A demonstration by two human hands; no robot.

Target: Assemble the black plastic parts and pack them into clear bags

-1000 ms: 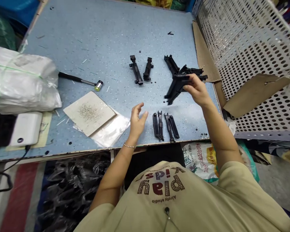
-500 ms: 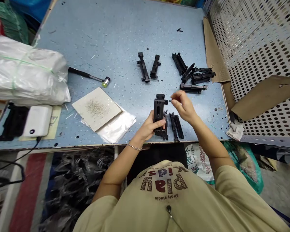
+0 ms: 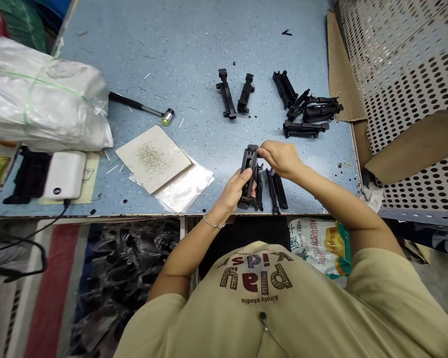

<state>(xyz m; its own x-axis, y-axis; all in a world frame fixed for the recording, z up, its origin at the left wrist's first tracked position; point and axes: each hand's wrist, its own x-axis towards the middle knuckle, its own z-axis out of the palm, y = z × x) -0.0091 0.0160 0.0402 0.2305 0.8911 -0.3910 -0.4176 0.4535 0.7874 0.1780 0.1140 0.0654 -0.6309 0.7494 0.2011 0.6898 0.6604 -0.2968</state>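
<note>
A black slotted part [image 3: 248, 171] stands tilted near the table's front edge, with my left hand [image 3: 233, 191] wrapped round its lower half. My right hand [image 3: 280, 158] is at its upper right end, thumb and forefinger pinched together; whatever is between the fingertips is too small to make out. Another black part [image 3: 259, 189] lies just right of the held one, partly hidden. Beside it are two slim black pieces [image 3: 277, 191] under my right wrist. Farther back lie two separate black parts [image 3: 227, 94] [image 3: 245, 93] and a pile of several more [image 3: 308, 112].
On the blue table [image 3: 171, 44] lie a hammer [image 3: 145, 108], a square board with small bits [image 3: 153, 158], clear plastic bags [image 3: 186, 186] and a white device with a cable [image 3: 64, 175]. A wrapped white bundle [image 3: 48, 99] is at left; a perforated panel [image 3: 406, 64] borders the right.
My right hand has come in from the right and now touches the upper end of the held part. That part has turned slightly in my left hand. The view has shifted a little.
</note>
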